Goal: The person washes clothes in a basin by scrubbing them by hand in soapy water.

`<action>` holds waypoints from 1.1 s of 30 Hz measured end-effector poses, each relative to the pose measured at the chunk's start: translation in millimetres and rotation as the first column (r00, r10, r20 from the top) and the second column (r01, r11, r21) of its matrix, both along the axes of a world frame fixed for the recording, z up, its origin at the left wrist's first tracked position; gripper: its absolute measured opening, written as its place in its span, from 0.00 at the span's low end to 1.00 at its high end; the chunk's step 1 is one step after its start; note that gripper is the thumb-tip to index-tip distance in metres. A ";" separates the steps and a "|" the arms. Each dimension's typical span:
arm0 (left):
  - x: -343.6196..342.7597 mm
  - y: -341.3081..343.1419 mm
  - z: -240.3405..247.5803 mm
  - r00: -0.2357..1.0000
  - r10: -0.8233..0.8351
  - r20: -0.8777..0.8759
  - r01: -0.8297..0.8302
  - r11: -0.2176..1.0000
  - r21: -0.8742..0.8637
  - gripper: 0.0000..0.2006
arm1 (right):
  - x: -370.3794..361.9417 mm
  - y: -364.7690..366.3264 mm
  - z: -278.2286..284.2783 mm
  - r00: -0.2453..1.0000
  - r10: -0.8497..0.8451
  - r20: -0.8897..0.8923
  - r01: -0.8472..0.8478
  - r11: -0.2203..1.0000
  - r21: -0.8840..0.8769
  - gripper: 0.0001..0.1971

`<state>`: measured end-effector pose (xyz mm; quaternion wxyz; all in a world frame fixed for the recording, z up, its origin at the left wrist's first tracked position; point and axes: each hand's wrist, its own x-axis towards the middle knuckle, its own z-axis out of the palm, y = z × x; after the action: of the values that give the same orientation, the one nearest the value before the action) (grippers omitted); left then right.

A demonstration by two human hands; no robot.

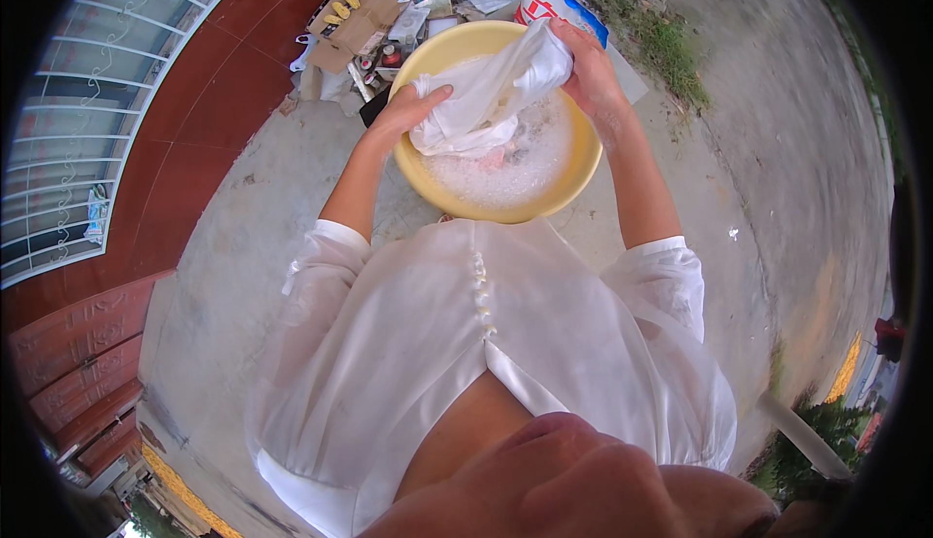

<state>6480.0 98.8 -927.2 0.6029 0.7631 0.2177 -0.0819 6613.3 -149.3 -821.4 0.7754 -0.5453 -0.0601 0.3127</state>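
Note:
A wet white cloth (486, 81) with brownish stains is stretched between my hands over a pale yellow basin (586, 154). My left hand (413, 112) is closed on its left end, thumb on top. Higher up on the right, my right hand (587, 67) grips the other end. The lower left part of the cloth hangs down to the suds (501, 183) in the basin. Something pinkish (492, 160) shows through the foam beneath it, too blurred to name.
A blue, white and red plastic bag (564, 5) stands behind the basin at the right. At the far left, corn cobs (342, 6) lie on a flattened cardboard box (362, 33), near a small dark red bottle (391, 56). A barred window (87, 110) and red-tiled wall (194, 81) flank the concrete floor (253, 198).

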 end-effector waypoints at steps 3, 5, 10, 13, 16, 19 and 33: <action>3.8 -9.6 26.7 0.993 -0.078 -0.087 0.103 0.934 0.342 0.25 | 3.8 -2.5 13.3 0.999 -0.005 -0.039 0.008 0.997 0.079 0.18; 4.0 -15.9 41.8 0.973 -0.100 -0.208 0.200 0.816 0.543 0.25 | -0.2 -1.9 31.8 1.000 -0.008 -0.022 0.011 0.994 0.108 0.17; 8.1 -66.0 51.7 0.888 -0.062 0.456 -0.048 0.973 0.225 0.16 | -4.7 -0.3 46.2 0.998 0.053 0.032 -0.057 0.992 0.111 0.17; 19.2 -97.0 39.6 0.874 -0.058 0.483 0.019 0.996 0.085 0.12 | -0.7 1.6 35.4 0.991 0.126 0.041 -0.131 0.981 0.143 0.17; 28.0 -88.7 12.4 0.909 -0.023 0.417 0.014 1.000 0.023 0.12 | 9.5 -6.9 16.6 0.987 0.150 0.065 -0.157 0.980 0.124 0.17; 26.4 -63.8 5.4 0.906 0.049 0.419 -0.080 0.995 0.057 0.13 | 32.0 -21.9 -39.2 0.987 0.060 0.147 -0.043 0.992 -0.117 0.18; 51.3 -73.2 93.3 0.842 0.146 0.520 -0.199 0.979 0.048 0.12 | -33.3 -7.1 -88.9 0.561 0.422 0.712 0.001 0.860 -0.511 0.10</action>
<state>6531.3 25.5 -833.9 0.6050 0.7637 0.1206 0.1900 6580.0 -156.4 -910.3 0.4670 -0.7800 -0.3958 0.1297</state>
